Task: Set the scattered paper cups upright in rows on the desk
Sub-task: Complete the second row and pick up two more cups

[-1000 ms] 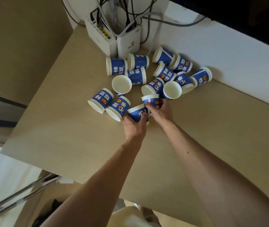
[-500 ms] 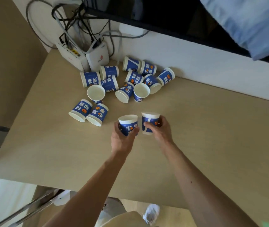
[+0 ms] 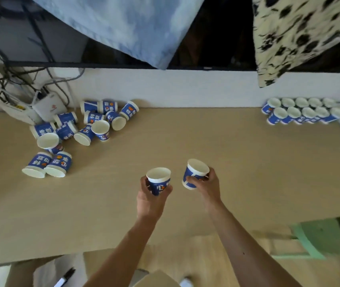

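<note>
So, above the desk [image 3: 247, 172], with two upright rows [image 3: 301, 112] at its far right and the tipped heap [image 3: 78, 129] at far left, our left hand [image 3: 150, 200] gripped the level cup [image 3: 158, 180] and our right hand [image 3: 207, 186] the tilted cup [image 3: 196, 169], which we judged best carried rim-up and set snug against those rows

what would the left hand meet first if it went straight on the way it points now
Likely nothing before the white wall: the left hand, holding a paper cup, points across bare desk, right of the scattered cups. Depth unclear.
</note>
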Motion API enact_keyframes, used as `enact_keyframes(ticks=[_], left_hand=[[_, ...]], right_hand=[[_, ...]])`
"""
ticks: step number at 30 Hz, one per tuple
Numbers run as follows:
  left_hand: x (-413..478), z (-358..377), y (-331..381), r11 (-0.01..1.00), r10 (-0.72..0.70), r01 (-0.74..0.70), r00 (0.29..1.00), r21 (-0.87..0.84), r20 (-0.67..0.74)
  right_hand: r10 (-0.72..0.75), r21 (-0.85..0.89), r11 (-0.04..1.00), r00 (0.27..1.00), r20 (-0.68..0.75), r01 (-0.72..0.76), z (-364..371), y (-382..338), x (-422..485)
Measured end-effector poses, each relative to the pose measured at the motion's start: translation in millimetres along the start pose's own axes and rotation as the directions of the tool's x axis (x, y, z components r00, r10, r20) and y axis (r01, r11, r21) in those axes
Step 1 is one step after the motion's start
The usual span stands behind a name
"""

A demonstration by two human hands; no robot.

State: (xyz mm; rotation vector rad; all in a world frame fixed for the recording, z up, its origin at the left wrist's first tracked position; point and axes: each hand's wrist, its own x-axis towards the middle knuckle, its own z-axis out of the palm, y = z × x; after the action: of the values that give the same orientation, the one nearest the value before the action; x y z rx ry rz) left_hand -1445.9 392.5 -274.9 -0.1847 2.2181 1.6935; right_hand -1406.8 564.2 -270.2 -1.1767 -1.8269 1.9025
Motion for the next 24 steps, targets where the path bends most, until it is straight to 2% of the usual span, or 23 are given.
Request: enact_keyframes(ticks=[8, 12, 17, 24], left_hand=[[-101, 145, 27, 0.995, 0.095, -0.096, 0.986, 0.000, 0.138], [-134, 202, 37, 0.992, 0.126, -0.129, 0.972, 0.004, 0.200], [-146, 257, 46, 0.986, 0.137, -0.154, 0.962, 0.056, 0.235], [-115, 342, 64, 0.987, 0.120, -0.143, 0.959, 0.072, 0.255]], right_hand=[[-0.036, 0.096, 0.994, 0.979, -0.201, 0.056, -201, 3, -13], [-0.055, 0.102, 0.991, 0.964, -0.259, 0.084, -269, 1, -15], [-0.043, 0.132, 0.987, 0.952, -0.302, 0.086, -314, 2, 1], [-0.022, 0.064, 0.997, 0.960, -0.278, 0.042, -360, 11, 76]])
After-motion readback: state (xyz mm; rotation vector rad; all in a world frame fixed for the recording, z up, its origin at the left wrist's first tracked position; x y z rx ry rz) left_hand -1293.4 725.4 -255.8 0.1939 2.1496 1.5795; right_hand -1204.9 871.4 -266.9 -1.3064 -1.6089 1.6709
